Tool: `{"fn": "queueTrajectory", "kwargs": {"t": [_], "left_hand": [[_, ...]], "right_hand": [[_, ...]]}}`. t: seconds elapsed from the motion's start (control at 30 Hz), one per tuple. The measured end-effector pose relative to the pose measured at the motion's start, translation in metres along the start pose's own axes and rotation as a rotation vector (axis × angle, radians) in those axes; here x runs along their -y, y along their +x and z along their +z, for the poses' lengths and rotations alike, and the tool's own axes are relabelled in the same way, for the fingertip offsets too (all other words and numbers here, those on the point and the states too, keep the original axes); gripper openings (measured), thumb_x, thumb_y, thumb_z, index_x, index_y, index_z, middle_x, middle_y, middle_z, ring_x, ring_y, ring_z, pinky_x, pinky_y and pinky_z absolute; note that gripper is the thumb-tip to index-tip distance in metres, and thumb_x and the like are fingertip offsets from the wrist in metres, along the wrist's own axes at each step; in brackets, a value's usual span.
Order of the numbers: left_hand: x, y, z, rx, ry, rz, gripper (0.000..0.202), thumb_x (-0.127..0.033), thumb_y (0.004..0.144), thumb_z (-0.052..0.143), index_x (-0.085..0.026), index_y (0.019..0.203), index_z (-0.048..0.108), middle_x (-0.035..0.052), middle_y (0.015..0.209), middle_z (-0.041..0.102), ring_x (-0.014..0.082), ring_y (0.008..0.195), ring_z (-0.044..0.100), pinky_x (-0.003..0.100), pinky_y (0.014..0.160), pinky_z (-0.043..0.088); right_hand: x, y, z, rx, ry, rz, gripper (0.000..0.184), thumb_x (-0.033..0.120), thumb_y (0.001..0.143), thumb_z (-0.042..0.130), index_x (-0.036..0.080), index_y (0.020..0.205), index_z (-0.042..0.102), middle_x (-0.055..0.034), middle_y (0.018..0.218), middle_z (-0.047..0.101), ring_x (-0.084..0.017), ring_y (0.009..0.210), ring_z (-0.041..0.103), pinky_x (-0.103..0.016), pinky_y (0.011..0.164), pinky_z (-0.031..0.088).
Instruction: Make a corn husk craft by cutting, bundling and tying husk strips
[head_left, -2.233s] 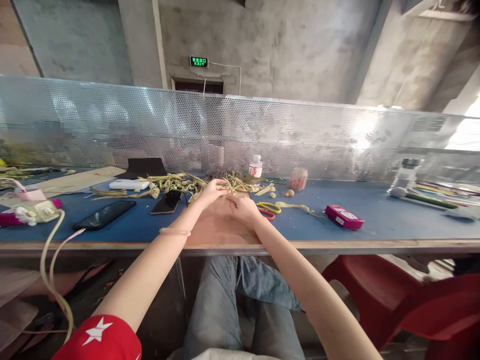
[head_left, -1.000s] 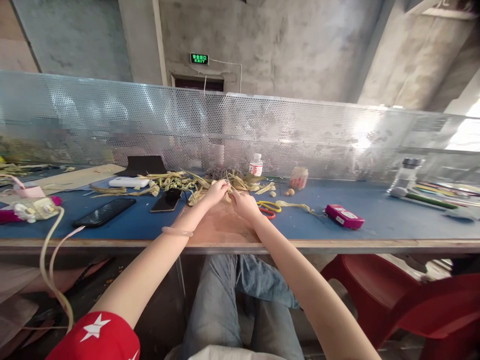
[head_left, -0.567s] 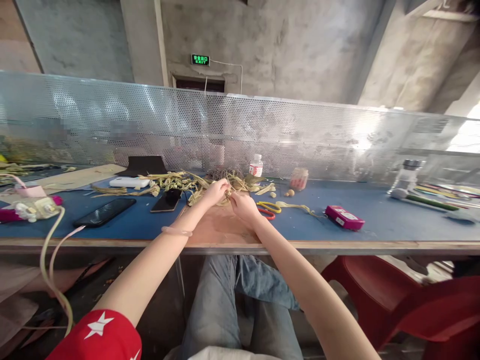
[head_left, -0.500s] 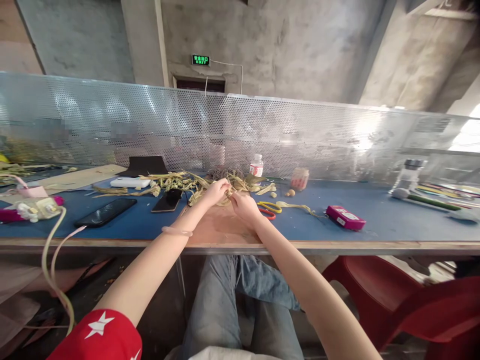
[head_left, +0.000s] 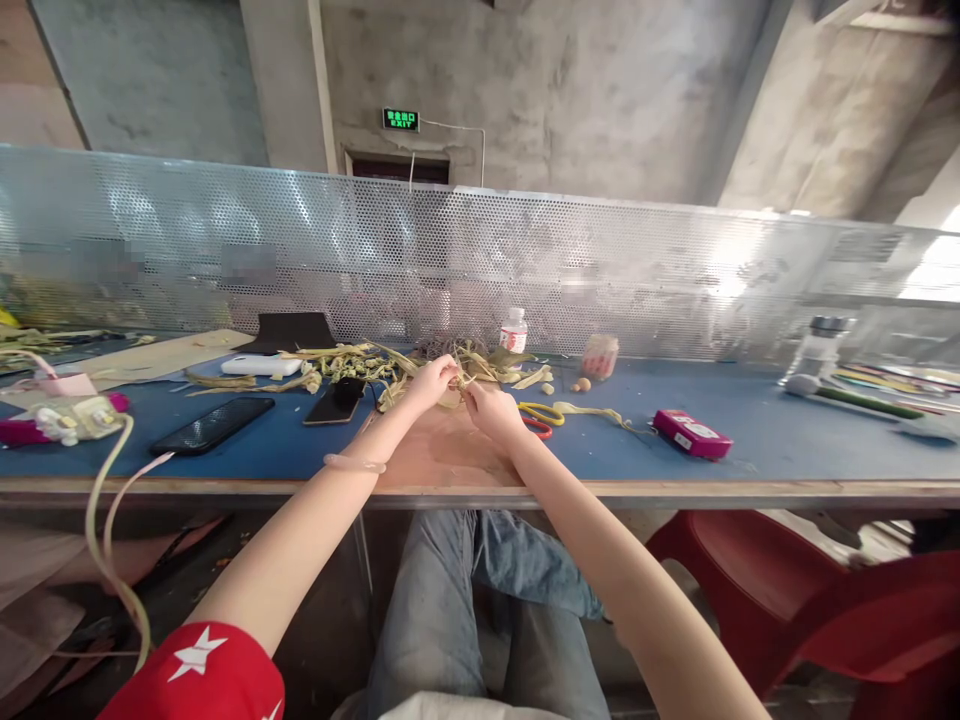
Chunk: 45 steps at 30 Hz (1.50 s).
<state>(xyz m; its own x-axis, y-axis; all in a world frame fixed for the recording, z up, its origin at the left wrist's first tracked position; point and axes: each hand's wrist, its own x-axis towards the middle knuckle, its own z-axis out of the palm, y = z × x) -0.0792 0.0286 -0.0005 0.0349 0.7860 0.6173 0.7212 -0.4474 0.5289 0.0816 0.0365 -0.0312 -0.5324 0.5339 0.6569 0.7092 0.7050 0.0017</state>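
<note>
My left hand (head_left: pixel 435 380) and my right hand (head_left: pixel 491 408) meet above a brown board (head_left: pixel 442 455) at the table's near edge. Both have their fingers pinched on a thin, pale dried plant strip (head_left: pixel 460 381), mostly covered by the fingertips. Behind them lies a heap of dried plant strips (head_left: pixel 480 362), and another bundle of pale greenish dried strips (head_left: pixel 345 365) spreads to the left. Scissors with yellow and red handles (head_left: pixel 544 413) lie just right of my right hand.
On the blue table (head_left: pixel 600 455) are a black phone (head_left: pixel 214 425), a power strip (head_left: pixel 79 418), a white bottle (head_left: pixel 514 332), a jar (head_left: pixel 600 356), a magenta box (head_left: pixel 691 434) and a clear flask (head_left: pixel 817 355). A perforated metal screen (head_left: pixel 645 280) borders the back. A red chair (head_left: pixel 757 570) stands right.
My right hand has shifted very slightly to the right, away from my left hand. Both keep their pinch; the things on the table have not moved.
</note>
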Motion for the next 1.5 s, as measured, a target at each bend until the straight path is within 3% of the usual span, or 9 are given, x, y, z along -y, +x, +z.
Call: {"fn": "queueTrajectory", "kwargs": {"t": [0.1, 0.2, 0.47, 0.87, 1.23, 1.4, 1.5], "left_hand": [[-0.004, -0.002, -0.001, 0.036, -0.025, 0.028, 0.021, -0.034, 0.084, 0.046, -0.019, 0.069, 0.049, -0.0028, 0.059, 0.051, 0.0135, 0.056, 0.047, 0.024, 0.058, 0.037], [-0.007, -0.004, -0.001, 0.072, -0.053, 0.043, 0.026, -0.038, 0.085, 0.045, -0.019, 0.069, 0.050, -0.0032, 0.056, 0.050, 0.0125, 0.052, 0.046, 0.023, 0.055, 0.036], [-0.006, -0.006, 0.000, 0.106, -0.102, 0.036, 0.031, -0.045, 0.084, 0.046, -0.019, 0.067, 0.050, -0.0038, 0.052, 0.049, 0.0110, 0.044, 0.045, 0.023, 0.048, 0.036], [-0.001, -0.001, 0.001, -0.009, -0.009, 0.065, 0.031, -0.042, 0.083, 0.048, -0.018, 0.063, 0.052, -0.0007, 0.058, 0.053, 0.0150, 0.057, 0.048, 0.026, 0.058, 0.036], [-0.005, -0.002, 0.001, -0.020, -0.028, -0.003, 0.030, -0.042, 0.081, 0.050, -0.016, 0.066, 0.055, -0.0006, 0.056, 0.053, 0.0151, 0.059, 0.049, 0.024, 0.056, 0.037], [-0.004, -0.003, -0.005, 0.022, -0.137, -0.041, 0.028, -0.042, 0.082, 0.049, -0.016, 0.073, 0.056, -0.0018, 0.059, 0.054, 0.0118, 0.054, 0.047, 0.022, 0.052, 0.036], [-0.005, -0.004, -0.006, 0.047, -0.213, -0.077, 0.026, -0.040, 0.082, 0.049, -0.016, 0.078, 0.057, -0.0018, 0.062, 0.055, 0.0100, 0.050, 0.045, 0.021, 0.049, 0.034]], "right_hand": [[-0.001, 0.002, 0.000, -0.092, -0.002, -0.007, 0.031, 0.039, 0.091, 0.042, 0.016, 0.109, 0.053, -0.0118, 0.105, 0.061, -0.024, 0.100, 0.051, -0.032, 0.082, 0.038], [-0.003, 0.004, 0.001, -0.146, -0.010, -0.027, 0.039, 0.041, 0.088, 0.047, 0.014, 0.116, 0.050, -0.0138, 0.112, 0.058, -0.027, 0.106, 0.045, -0.037, 0.088, 0.034], [-0.006, 0.005, 0.005, -0.169, -0.019, -0.086, 0.023, 0.035, 0.090, 0.046, 0.016, 0.097, 0.058, -0.0109, 0.096, 0.062, -0.025, 0.098, 0.046, -0.036, 0.086, 0.032], [-0.005, 0.006, 0.008, -0.205, 0.019, -0.086, 0.015, 0.028, 0.088, 0.045, 0.017, 0.088, 0.056, -0.0092, 0.092, 0.062, -0.023, 0.090, 0.051, -0.033, 0.082, 0.032], [-0.006, 0.008, 0.011, -0.197, 0.114, -0.099, 0.013, 0.025, 0.088, 0.047, 0.016, 0.091, 0.056, -0.0099, 0.091, 0.062, -0.024, 0.090, 0.054, -0.033, 0.082, 0.036], [-0.013, 0.007, 0.014, -0.196, 0.166, -0.069, 0.024, 0.024, 0.094, 0.035, 0.016, 0.105, 0.054, -0.0104, 0.098, 0.063, -0.022, 0.095, 0.054, -0.033, 0.083, 0.036], [-0.018, 0.008, 0.017, -0.191, 0.174, -0.050, 0.026, 0.018, 0.094, 0.033, 0.016, 0.104, 0.056, -0.0102, 0.097, 0.063, -0.022, 0.094, 0.053, -0.032, 0.081, 0.037]]}}
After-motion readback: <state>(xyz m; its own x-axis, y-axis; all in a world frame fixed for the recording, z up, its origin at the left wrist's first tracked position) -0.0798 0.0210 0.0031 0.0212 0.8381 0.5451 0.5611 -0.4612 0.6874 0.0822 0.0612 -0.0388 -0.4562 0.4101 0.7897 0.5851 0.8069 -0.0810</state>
